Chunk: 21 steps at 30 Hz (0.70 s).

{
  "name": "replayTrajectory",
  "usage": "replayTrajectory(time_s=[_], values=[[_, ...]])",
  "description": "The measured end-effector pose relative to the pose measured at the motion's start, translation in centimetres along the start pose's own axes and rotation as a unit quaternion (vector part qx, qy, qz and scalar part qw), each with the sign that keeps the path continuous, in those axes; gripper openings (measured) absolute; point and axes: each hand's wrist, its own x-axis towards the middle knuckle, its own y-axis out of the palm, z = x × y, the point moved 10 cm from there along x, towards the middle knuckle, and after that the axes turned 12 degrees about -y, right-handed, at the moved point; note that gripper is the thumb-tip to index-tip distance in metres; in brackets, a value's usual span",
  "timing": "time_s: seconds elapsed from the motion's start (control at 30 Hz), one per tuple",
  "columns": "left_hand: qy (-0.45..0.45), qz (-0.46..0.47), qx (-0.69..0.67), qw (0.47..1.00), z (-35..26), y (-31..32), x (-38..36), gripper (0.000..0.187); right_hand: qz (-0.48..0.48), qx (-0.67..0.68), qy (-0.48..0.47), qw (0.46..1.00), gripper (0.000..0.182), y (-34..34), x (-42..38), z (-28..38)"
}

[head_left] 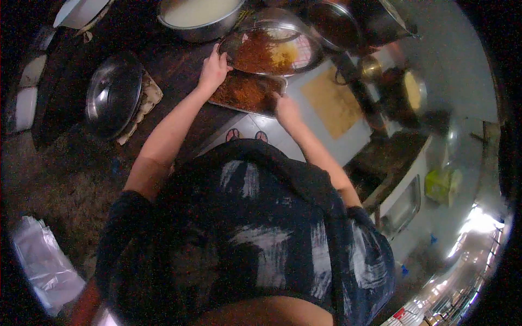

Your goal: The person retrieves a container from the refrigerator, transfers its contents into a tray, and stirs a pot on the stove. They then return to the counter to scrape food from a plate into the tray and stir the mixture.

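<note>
My left hand (215, 69) grips the left rim of a wide metal bowl (318, 54). In the bowl lie a reddish-brown, crumbly or shredded food (261, 51) and something pale yellow (286, 53). Just below the bowl is a rectangular metal tray (239, 109) that holds more reddish-brown food (244, 92). My right hand (287, 108) is closed at the tray's right edge; its fingertips are blurred, and whether a small tool is in them too I cannot make out.
A large pot of whitish liquid (201, 13) stands beyond the bowl. To the left, an empty-looking metal basin (114, 95) rests on the dark table (168, 70). A tan cardboard sheet (331, 100) lies on the tiled floor at right. Plastic bags (43, 263) lie lower left.
</note>
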Motion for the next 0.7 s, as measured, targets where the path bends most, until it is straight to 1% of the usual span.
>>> replayTrajectory(time_s=[0.07, 0.17, 0.2, 0.27, 0.3, 0.37, 0.4, 0.43, 0.47, 0.5, 0.57, 0.6, 0.67, 0.7], values=[[-0.001, 0.004, -0.009, 1.000, -0.3, -0.1, -0.2, 0.041, 0.025, 0.008, 0.019, 0.999, 0.025, -1.0, -1.1, -0.1], [-0.009, -0.003, -0.009, 1.000, 0.2, -0.2, 0.1, 0.042, 0.025, -0.013, 0.044, 0.999, 0.025, -3.7, -1.8, -0.1], [-0.009, -0.003, -0.009, 1.000, 0.4, -0.1, 0.3, 0.042, 0.025, -0.013, 0.044, 0.999, 0.025, -3.7, -1.8, -0.3], [-0.001, -0.005, -0.026, 1.000, 0.1, -0.1, 0.3, 0.043, 0.004, 0.000, 0.075, 0.997, 0.025, -3.5, -1.8, -1.6], [0.000, -0.003, -0.026, 1.000, 0.1, 0.0, 0.3, 0.043, 0.003, 0.001, 0.077, 0.997, 0.025, -2.7, -1.7, -2.0], [-0.015, -0.008, -0.002, 1.000, 0.4, -0.1, 0.6, 0.042, 0.027, 0.056, 0.100, 0.993, 0.024, 0.7, -1.7, -3.3], [-0.015, -0.009, -0.002, 1.000, 0.5, 0.0, 0.7, 0.042, 0.027, 0.056, 0.100, 0.993, 0.024, 2.2, -1.4, -4.1], [-0.014, -0.010, -0.003, 1.000, 0.6, 0.0, 0.8, 0.043, -0.012, 0.095, 0.084, 0.992, 0.024, 3.6, -0.9, -4.8], [-0.014, -0.011, -0.004, 1.000, 0.7, 0.1, 0.7, 0.043, -0.051, 0.134, 0.068, 0.987, 0.024, 3.4, -0.8, -4.6], [-0.014, -0.008, -0.004, 1.000, 0.7, 0.3, 0.6, 0.043, -0.051, 0.134, 0.070, 0.987, 0.024, 3.5, -1.1, -4.8], [-0.018, -0.005, 0.000, 1.000, 0.4, 0.4, 0.5, 0.044, -0.018, 0.177, 0.089, 0.980, 0.031, 2.1, -1.4, -4.2], [-0.018, -0.006, 0.000, 1.000, 0.3, 0.4, 0.4, 0.044, -0.018, 0.177, 0.089, 0.980, 0.031, 1.2, -1.5, -3.9], [-0.008, -0.008, -0.016, 1.000, 0.2, 0.4, 0.1, 0.044, -0.018, 0.097, 0.072, 0.993, 0.029, -1.0, -1.9, -3.1], [-0.009, -0.007, -0.016, 1.000, 0.4, 0.5, 0.2, 0.044, -0.017, 0.097, 0.072, 0.992, 0.029, -2.1, -1.9, -2.7]])
